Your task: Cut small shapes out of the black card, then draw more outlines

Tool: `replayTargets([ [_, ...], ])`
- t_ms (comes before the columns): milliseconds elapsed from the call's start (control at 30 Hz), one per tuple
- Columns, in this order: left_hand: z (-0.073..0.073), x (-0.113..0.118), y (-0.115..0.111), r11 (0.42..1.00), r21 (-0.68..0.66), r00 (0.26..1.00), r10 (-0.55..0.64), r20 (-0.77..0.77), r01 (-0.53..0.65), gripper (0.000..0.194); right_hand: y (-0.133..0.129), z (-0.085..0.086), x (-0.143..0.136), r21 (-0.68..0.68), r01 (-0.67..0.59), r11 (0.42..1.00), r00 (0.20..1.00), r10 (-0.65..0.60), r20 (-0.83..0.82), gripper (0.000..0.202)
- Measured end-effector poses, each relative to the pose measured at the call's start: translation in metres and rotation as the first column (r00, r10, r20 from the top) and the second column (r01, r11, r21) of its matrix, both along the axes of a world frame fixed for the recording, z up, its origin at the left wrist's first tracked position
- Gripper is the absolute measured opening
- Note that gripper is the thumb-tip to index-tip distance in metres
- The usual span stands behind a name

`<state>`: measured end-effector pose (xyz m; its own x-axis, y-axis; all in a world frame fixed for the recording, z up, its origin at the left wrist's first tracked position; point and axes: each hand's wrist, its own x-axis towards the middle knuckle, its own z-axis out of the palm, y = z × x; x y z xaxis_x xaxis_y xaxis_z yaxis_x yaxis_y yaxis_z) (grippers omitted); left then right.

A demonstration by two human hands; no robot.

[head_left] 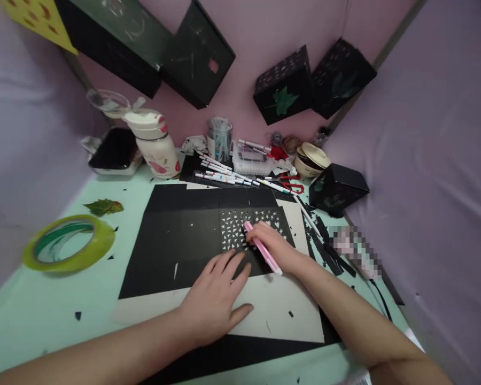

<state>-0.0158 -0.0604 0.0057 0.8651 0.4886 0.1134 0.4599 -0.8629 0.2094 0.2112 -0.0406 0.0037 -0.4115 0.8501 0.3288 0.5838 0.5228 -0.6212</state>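
Under both hands lies the card (176, 224), matt black, flat and straight-edged, over a smooth pale sheet (278, 302) that shows on the near side of the grip. Just left of the grip, the left hand (220, 294) rests open, fingers spread on the card. The right hand (278, 247) is closed round a slim pink tool (266, 253). Beside it, tiny holes (230, 230) pierce the card: triangles and stars.

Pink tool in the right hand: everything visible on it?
The pink tool is slim and pen-like, apparently plastic, with a whitish end towards the wearer. Held in the right hand, it slants over the perforated part of the black sheet. Its working tip is too small to make out.
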Motion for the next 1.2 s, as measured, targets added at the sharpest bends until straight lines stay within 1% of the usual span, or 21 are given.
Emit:
replayTargets([
  [67, 0.002, 0.000, -0.001, 1.000, -0.004, 1.000, 0.014, -0.014, -0.014, 0.060, 0.001, -0.005, 0.002, -0.022, 0.050, 0.999, 0.993, -0.052, -0.111, 0.015],
  [100, 0.004, 0.000, -0.001, 1.000, -0.007, 1.000, 0.014, -0.021, -0.014, 0.060, 0.002, -0.007, 0.003, -0.029, 0.124, 0.992, 0.974, -0.128, -0.186, 0.010],
  [167, 0.007, 0.001, -0.002, 1.000, -0.008, 0.999, 0.019, -0.036, -0.019, 0.059, 0.003, -0.008, 0.003, -0.085, 0.285, 0.955, 0.907, -0.297, -0.299, 0.002],
  [200, 0.009, 0.001, -0.002, 1.000, -0.008, 0.999, 0.017, -0.044, -0.017, 0.060, 0.003, -0.007, 0.004, -0.115, 0.353, 0.929, 0.866, -0.370, -0.336, 0.004],
  [267, 0.011, 0.002, -0.003, 1.000, -0.014, 0.999, 0.009, -0.054, -0.010, 0.060, 0.003, -0.005, 0.005, -0.154, 0.419, 0.895, 0.809, -0.445, -0.384, 0.007],
  [300, 0.012, 0.002, -0.003, 1.000, -0.017, 0.999, 0.009, -0.052, -0.010, 0.060, 0.002, -0.004, 0.006, -0.158, 0.423, 0.892, 0.798, -0.449, -0.402, 0.009],
  [367, 0.013, 0.002, -0.004, 1.000, -0.024, 0.999, 0.013, -0.044, -0.014, 0.060, 0.001, -0.002, 0.008, -0.143, 0.387, 0.911, 0.809, -0.410, -0.422, 0.013],
  [467, 0.014, 0.002, -0.004, 0.999, -0.030, 0.999, 0.017, -0.038, -0.018, 0.059, -0.002, 0.004, 0.008, -0.079, 0.304, 0.949, 0.871, -0.310, -0.382, 0.018],
  [533, 0.015, 0.002, -0.005, 1.000, -0.026, 0.999, 0.015, -0.038, -0.016, 0.058, -0.004, 0.009, 0.006, -0.076, 0.270, 0.960, 0.896, -0.280, -0.344, 0.020],
  [600, 0.018, 0.002, -0.006, 1.000, -0.017, 0.999, 0.015, -0.038, -0.016, 0.058, -0.011, 0.015, 0.002, -0.156, 0.269, 0.950, 0.890, -0.307, -0.337, 0.021],
  [667, 0.021, 0.002, -0.009, 1.000, -0.010, 0.999, 0.018, -0.039, -0.019, 0.058, -0.021, 0.020, -0.003, -0.270, 0.276, 0.922, 0.863, -0.362, -0.352, 0.018],
  [733, 0.024, 0.001, -0.016, 1.000, -0.006, 0.999, 0.029, -0.040, -0.029, 0.059, -0.035, 0.022, -0.007, -0.355, 0.275, 0.893, 0.836, -0.405, -0.371, 0.013],
  [767, 0.025, 0.001, -0.020, 0.999, -0.006, 0.999, 0.037, -0.040, -0.037, 0.060, -0.042, 0.021, -0.009, -0.373, 0.261, 0.890, 0.832, -0.404, -0.380, 0.008],
  [833, 0.026, 0.000, -0.028, 0.998, -0.005, 0.998, 0.058, -0.038, -0.059, 0.062, -0.055, 0.018, -0.011, -0.381, 0.243, 0.892, 0.833, -0.393, -0.389, 0.008],
  [933, 0.025, 0.000, -0.039, 0.996, -0.007, 0.995, 0.090, -0.032, -0.090, 0.063, -0.066, 0.011, -0.014, -0.347, 0.235, 0.908, 0.840, -0.369, -0.397, 0.008],
  [1033, 0.023, 0.001, -0.043, 0.993, -0.014, 0.993, 0.115, -0.025, -0.115, 0.062, -0.068, 0.006, -0.017, -0.326, 0.230, 0.917, 0.863, -0.347, -0.366, 0.006],
  [1200, 0.020, 0.003, -0.042, 0.992, -0.005, 0.991, 0.127, -0.028, -0.128, 0.064, -0.068, 0.003, -0.020, -0.288, 0.257, 0.922, 0.897, -0.339, -0.283, 0.007],
])
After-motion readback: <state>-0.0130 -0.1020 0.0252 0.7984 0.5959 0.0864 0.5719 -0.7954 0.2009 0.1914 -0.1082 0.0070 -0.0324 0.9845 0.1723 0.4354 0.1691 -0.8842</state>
